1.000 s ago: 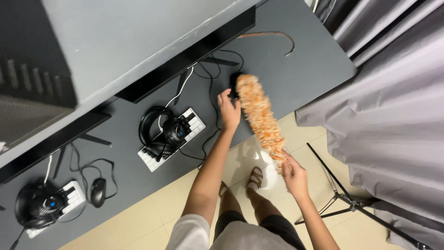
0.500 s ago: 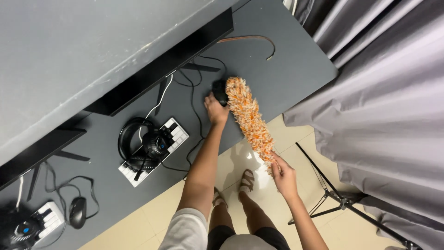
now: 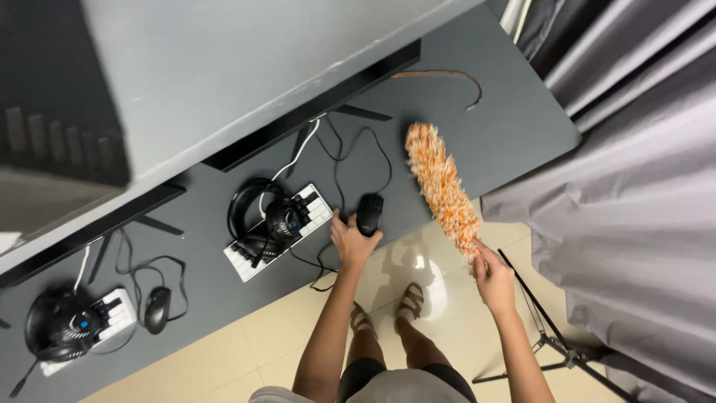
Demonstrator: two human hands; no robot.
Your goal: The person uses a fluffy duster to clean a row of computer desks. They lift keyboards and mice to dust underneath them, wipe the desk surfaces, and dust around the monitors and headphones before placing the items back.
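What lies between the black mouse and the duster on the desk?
Only bare desk between the mouse and the duster, in the head view.

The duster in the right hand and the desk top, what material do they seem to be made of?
The duster looks like soft fluffy fibre, orange and white, perhaps microfibre: its outline is shaggy. The desk top looks like a smooth matt dark grey board, probably laminate: flat, even, with no grain or shine.

My left hand (image 3: 352, 240) and right hand (image 3: 492, 277) are bare, no rings or watch beyond my fingers, both forearms unsleeved. Below my fingers I wear dark shorts (image 3: 406, 382), a pale grey shirt hem (image 3: 272, 394), and strapped open-toed sandals (image 3: 409, 301).
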